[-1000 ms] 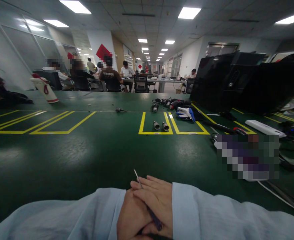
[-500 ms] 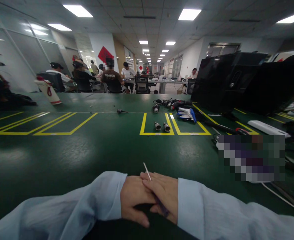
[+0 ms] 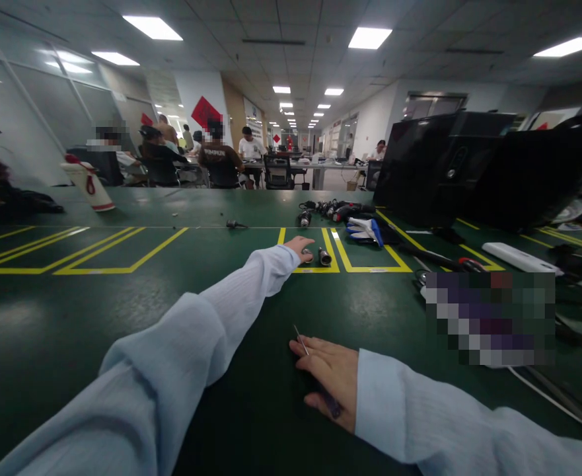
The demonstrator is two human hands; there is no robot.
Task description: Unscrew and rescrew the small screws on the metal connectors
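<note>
My left hand [image 3: 299,247] is stretched far forward over the green table. Its fingers are apart around the left of two metal cylindrical fittings [image 3: 307,255], which they partly cover; a firm hold on it does not show. The other metal fitting [image 3: 325,257] lies just to the right, inside the yellow tape outline. Near the front of the table, my right hand [image 3: 331,377] rests palm down, closed around a screwdriver [image 3: 331,404]. Its thin metal shaft points up and left past the fingers, and its dark purple handle lies under the palm.
Behind the fittings lie tangled black cables and tools [image 3: 337,210], with a blue-white glove [image 3: 364,231] beside them. Black equipment [image 3: 429,165] stands back right, near a white power strip [image 3: 521,258]. A paper cup [image 3: 90,187] stands back left. People sit at farther tables.
My left hand has come off my right hand and moved forward to the metal fittings. The right hand stays near the front edge with the screwdriver.
</note>
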